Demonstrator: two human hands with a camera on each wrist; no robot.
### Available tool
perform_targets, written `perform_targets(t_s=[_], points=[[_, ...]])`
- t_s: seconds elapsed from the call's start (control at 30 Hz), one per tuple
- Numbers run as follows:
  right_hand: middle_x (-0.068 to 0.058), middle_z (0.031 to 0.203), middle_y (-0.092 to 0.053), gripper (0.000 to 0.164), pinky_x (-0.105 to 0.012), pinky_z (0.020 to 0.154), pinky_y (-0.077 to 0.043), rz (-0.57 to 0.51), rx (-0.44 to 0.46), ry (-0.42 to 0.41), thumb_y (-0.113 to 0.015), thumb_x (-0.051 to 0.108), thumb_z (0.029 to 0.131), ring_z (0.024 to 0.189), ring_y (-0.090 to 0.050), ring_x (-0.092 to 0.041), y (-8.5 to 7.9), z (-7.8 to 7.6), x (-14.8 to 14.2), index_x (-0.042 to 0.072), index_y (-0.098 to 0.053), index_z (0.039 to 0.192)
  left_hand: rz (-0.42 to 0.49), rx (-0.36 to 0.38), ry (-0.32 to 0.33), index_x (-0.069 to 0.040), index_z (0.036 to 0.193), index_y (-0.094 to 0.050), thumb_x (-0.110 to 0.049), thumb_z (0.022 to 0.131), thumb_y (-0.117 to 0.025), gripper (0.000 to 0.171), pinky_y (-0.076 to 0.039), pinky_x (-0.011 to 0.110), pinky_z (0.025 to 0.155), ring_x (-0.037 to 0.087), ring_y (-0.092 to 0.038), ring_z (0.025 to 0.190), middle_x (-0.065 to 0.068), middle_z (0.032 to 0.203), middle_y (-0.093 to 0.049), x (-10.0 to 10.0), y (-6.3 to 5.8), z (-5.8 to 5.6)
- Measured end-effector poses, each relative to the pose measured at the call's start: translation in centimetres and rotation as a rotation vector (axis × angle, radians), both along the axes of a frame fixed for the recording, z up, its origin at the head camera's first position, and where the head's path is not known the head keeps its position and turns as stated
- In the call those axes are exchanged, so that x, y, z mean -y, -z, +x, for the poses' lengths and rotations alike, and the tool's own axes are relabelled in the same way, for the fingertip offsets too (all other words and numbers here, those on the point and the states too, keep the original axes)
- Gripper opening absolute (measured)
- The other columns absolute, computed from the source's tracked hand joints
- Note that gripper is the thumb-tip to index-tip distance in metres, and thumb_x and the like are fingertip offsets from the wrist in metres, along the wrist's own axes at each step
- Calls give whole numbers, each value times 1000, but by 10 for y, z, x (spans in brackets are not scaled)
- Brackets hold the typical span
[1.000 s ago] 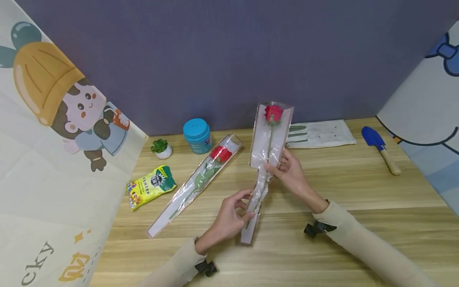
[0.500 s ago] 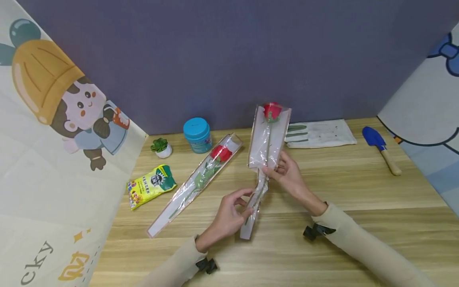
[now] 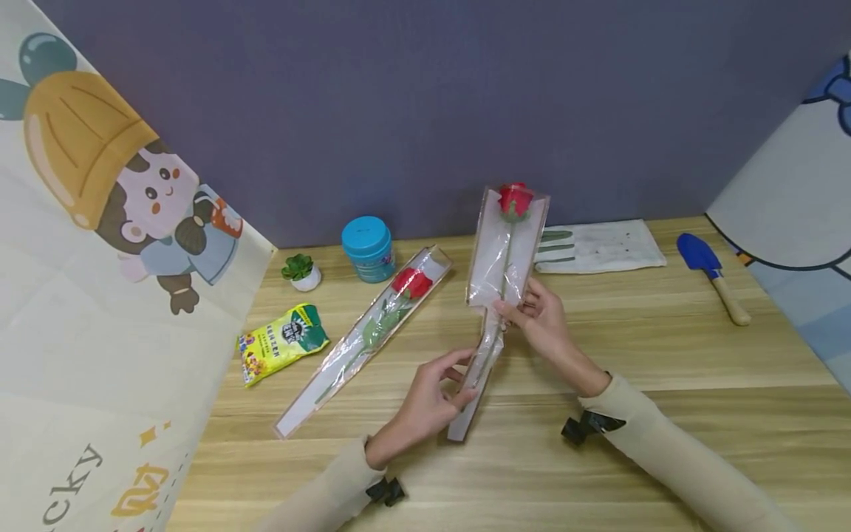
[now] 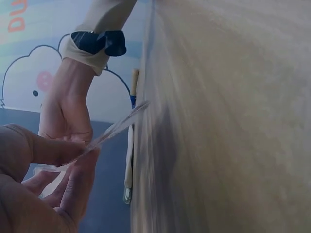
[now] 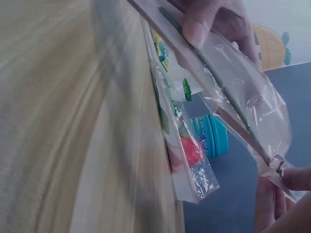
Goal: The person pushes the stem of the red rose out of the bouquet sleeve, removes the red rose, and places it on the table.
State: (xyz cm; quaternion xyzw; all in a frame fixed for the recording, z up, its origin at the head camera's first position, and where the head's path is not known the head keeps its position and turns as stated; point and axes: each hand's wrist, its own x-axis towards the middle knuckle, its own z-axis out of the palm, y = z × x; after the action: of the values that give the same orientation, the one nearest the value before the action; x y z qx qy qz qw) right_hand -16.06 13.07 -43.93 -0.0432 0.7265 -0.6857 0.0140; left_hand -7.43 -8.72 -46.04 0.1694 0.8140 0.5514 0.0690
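A red rose (image 3: 515, 203) in a clear, pink-edged sleeve (image 3: 487, 251) is held up off the table, its bloom at the sleeve's wide top end. My right hand (image 3: 547, 325) pinches the crumpled middle of the sleeve, thumb in front. Lower down, my left hand (image 3: 425, 395) pinches the narrow part between thumb and fingers. Through the film in the right wrist view runs the green stem (image 5: 226, 94). Another sleeved red rose (image 3: 412, 283) lies slantwise on the table to the left.
Left on the table are a yellow-green packet (image 3: 282, 343), a small potted succulent (image 3: 302, 273) and a blue-lidded jar (image 3: 368, 250). At the back right lie a white work glove (image 3: 601, 247) and a blue trowel (image 3: 713, 275). A dark wall panel (image 3: 425, 111) stands behind.
Both hands keep their grips on the sleeved rose. Its upper end dipped slightly, then rose and shifted a little to the right. The other objects lie as before.
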Motion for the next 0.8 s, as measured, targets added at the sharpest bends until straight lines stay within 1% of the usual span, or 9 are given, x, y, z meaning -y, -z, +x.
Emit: perform_targets(t_s=[0.07, 0.1, 0.2, 0.3, 0.37, 0.43, 0.57, 0.67, 0.8], points=[[-30, 134, -66, 61, -20, 81, -63, 0, 5, 6, -72, 5, 95, 90, -71, 1, -2, -1, -2, 0, -47, 151, 4, 9, 13, -11, 141, -63, 7, 85, -77, 61, -61, 22, 58, 19, -70, 93, 14, 128, -72, 0, 0, 0], [-26, 132, -68, 62, -20, 82, -63, -4, 7, 9, -73, 4, 95, 90, -71, 0, -3, -2, -2, 1, -47, 151, 9, 12, 19, -10, 142, -62, 7, 85, -77, 61, -61, 22, 58, 19, -70, 92, 16, 127, -71, 0, 0, 0], [-6, 119, -76, 64, -21, 84, -63, -29, 13, 11, -73, 4, 94, 91, -72, -1, -7, -4, -4, 2, -47, 152, 28, 26, 25, -8, 142, -61, 6, 85, -79, 62, -60, 21, 59, 16, -69, 89, 18, 125, -71, 0, 0, -1], [15, 106, -75, 65, -21, 84, -63, -63, 34, 21, -74, 3, 93, 91, -73, -2, -11, -6, -5, 3, -47, 153, 47, 37, 30, -6, 142, -61, 7, 84, -79, 62, -59, 20, 59, 14, -68, 88, 20, 124, -71, 0, -1, -2], [21, 101, -74, 65, -21, 85, -63, -84, 48, 22, -74, 4, 94, 91, -73, -2, -15, -8, -6, 1, -47, 153, 52, 38, 33, -5, 141, -60, 7, 83, -80, 62, -59, 21, 60, 14, -67, 87, 20, 122, -71, -1, -1, -2], [20, 98, -75, 64, -20, 84, -63, -125, 62, 39, -75, 5, 94, 89, -73, -2, -19, -10, -8, -1, -48, 151, 49, 46, 45, -4, 140, -60, 7, 82, -80, 63, -60, 21, 62, 15, -68, 88, 21, 119, -72, -2, -1, -2], [14, 97, -78, 58, -21, 81, -64, -230, 59, 76, -75, 5, 94, 85, -73, -3, -29, -14, -13, -3, -51, 147, 39, 82, 62, -4, 139, -60, 5, 82, -82, 62, -62, 20, 70, 24, -74, 95, 21, 116, -75, -5, -1, -1], [10, 98, -78, 55, -23, 80, -64, -263, 45, 79, -75, 4, 94, 85, -74, -5, -35, -16, -17, -1, -54, 144, 37, 102, 64, -4, 140, -60, 3, 81, -82, 63, -63, 20, 73, 28, -75, 98, 21, 115, -77, -8, -4, -2], [9, 100, -78, 55, -24, 81, -64, -249, 40, 63, -76, 7, 94, 86, -74, -6, -39, -16, -20, 0, -54, 144, 38, 112, 87, -5, 142, -56, 5, 78, -84, 70, -63, 22, 70, 17, -72, 91, 20, 116, -76, -9, -10, -7]])
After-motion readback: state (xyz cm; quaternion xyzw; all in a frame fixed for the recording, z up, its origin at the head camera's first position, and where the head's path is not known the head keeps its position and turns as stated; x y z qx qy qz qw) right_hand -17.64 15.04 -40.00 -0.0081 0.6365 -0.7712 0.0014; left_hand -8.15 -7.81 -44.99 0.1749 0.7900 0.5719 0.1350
